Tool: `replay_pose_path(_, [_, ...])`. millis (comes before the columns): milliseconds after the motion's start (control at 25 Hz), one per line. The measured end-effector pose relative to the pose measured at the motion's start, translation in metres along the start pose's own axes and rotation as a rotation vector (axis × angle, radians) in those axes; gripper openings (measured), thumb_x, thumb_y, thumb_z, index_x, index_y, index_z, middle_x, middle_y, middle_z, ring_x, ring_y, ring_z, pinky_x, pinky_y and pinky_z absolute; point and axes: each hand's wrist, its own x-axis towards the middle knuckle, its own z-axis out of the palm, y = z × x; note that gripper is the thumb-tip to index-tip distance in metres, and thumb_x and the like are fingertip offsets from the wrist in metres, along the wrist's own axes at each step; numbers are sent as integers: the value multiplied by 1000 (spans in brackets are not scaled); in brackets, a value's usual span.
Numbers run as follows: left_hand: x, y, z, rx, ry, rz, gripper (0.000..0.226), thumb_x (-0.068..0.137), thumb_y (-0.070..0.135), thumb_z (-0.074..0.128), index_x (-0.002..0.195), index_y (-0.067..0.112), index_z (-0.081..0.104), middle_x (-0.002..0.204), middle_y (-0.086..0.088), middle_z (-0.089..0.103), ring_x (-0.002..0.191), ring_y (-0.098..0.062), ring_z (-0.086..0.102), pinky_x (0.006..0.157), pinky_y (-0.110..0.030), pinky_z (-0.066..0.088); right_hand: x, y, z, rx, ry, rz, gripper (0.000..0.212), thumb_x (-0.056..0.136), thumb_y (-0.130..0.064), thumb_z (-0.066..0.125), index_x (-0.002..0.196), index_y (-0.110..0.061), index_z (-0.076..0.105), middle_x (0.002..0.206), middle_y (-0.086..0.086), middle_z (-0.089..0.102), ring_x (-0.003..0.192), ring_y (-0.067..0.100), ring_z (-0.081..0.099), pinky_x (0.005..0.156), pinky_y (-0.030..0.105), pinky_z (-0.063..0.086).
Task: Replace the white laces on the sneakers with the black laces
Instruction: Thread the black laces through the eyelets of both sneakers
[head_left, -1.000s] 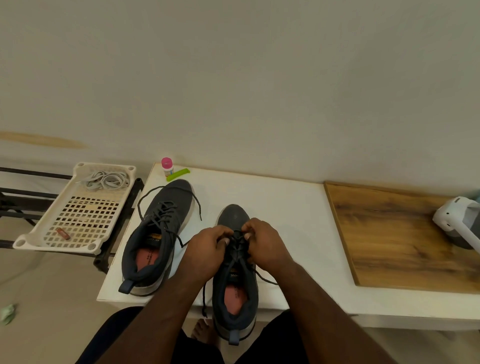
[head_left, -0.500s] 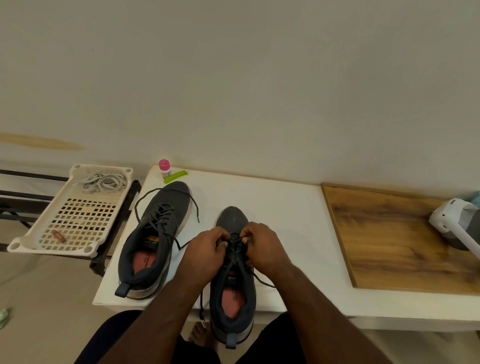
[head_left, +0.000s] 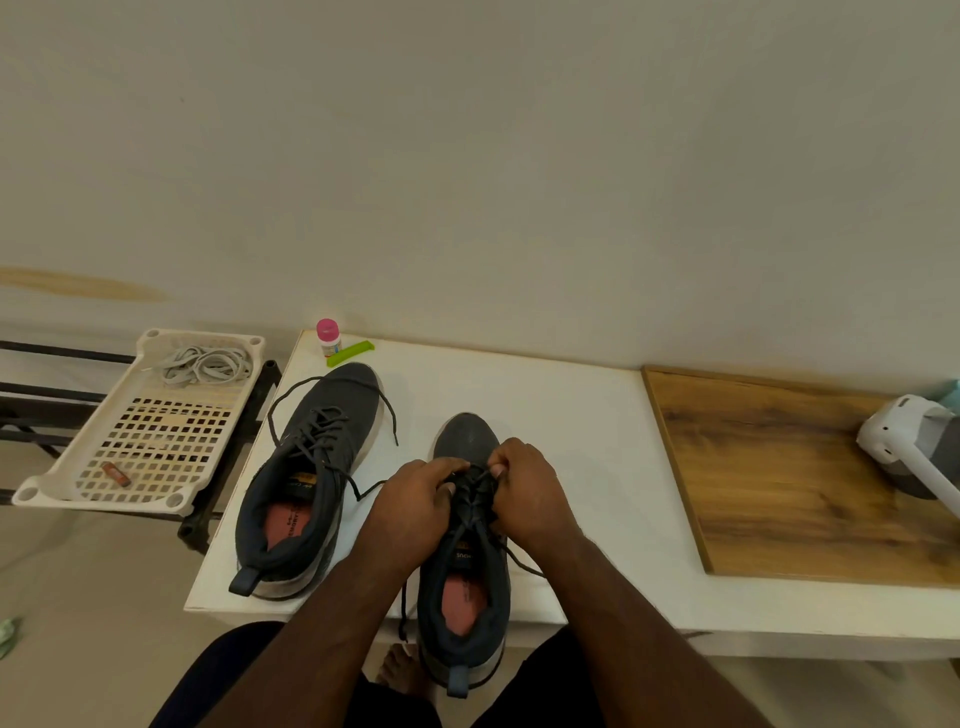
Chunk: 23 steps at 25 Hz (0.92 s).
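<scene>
Grey, the right sneaker (head_left: 464, 577) overhangs the white bench (head_left: 571, 415) edge. Left hand (head_left: 415, 506) and right hand (head_left: 530, 493) pinch its black lace (head_left: 475, 493), covering the eyelets beneath. The left sneaker (head_left: 306, 483) sits beside, laced. White laces (head_left: 208, 364) lie in the tray (head_left: 67, 478).

Bare white table (head_left: 561, 441) between right sneaker (head_left: 467, 582) and wooden board (head_left: 789, 483).

White device (head_left: 906, 457) cut by the right edge; upper lacing of near sneaker (head_left: 464, 561) behind both hands.
</scene>
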Motion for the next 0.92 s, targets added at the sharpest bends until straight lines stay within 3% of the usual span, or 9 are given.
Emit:
replay_pose_path(120, [1, -1, 0, 9, 6, -1, 35, 100, 17, 47, 130, 28, 60, 120, -1, 64, 111, -13, 56, 90, -17, 32, -2, 1, -2, 13, -35, -26, 10, 96, -14, 52, 99, -18, 60, 99, -3, 55, 90, 13, 53, 77, 25, 42])
replay_pose_path(200, [2, 0, 0, 27, -13, -4, 35, 100, 20, 48, 132, 28, 59, 118, -2, 63, 109, -14, 57, 89, -17, 33, -3, 1, -3, -6, -36, -25, 9, 97, -16, 53, 95, -19, 61, 96, -4, 55, 87, 12, 54, 72, 22, 41])
replay_pose_path(360, [6, 1, 1, 42, 17, -16, 30, 99, 20, 49, 124, 29, 62, 109, 0, 60, 101, -12, 57, 84, -19, 36, -10, 2, -1, 273, 48, 104, 21, 95, -8, 40, 86, -23, 51, 90, 6, 58, 70, 20, 57, 57, 41, 58])
replay_pose_path(480, [9, 3, 0, 67, 24, 8, 16, 98, 17, 51, 102, 28, 61, 96, 1, 56, 89, -15, 57, 75, -25, 41, -21, 5, -2, 371, 70, 161, 16, 97, -9, 50, 95, -26, 52, 99, 2, 58, 77, 24, 66, 57, 35, 61])
replay_pose_path(600, [9, 7, -1, 97, 39, 56, 13, 97, 14, 48, 91, 25, 52, 88, 2, 51, 78, -16, 52, 68, -30, 43, -26, 5, 1, 344, 90, 162, 19, 94, -9, 55, 91, -27, 50, 97, 0, 59, 80, 24, 67, 61, 39, 61])
replay_pose_path(760, [12, 2, -2, 89, 48, 53, 16, 97, 13, 47, 97, 27, 56, 94, 3, 50, 79, -14, 53, 69, -30, 44, -27, 2, 4, 240, 103, 140, 20, 87, -11, 55, 82, -29, 49, 84, -2, 61, 75, 23, 66, 67, 47, 58])
replay_pose_path(840, [14, 0, -3, 103, 11, 30, 18, 98, 15, 50, 102, 27, 62, 99, 2, 50, 83, -14, 55, 72, -27, 43, -30, 1, 5, 206, 117, 148, 18, 86, -11, 57, 81, -27, 51, 82, -3, 62, 75, 20, 65, 68, 44, 57])
replay_pose_path(920, [14, 3, -3, 124, 13, 37, 16, 98, 17, 50, 99, 28, 61, 99, 3, 50, 82, -15, 56, 72, -28, 46, -33, 1, 3, 165, 101, 153, 14, 87, -11, 59, 85, -24, 57, 83, -6, 64, 77, 14, 65, 67, 33, 54])
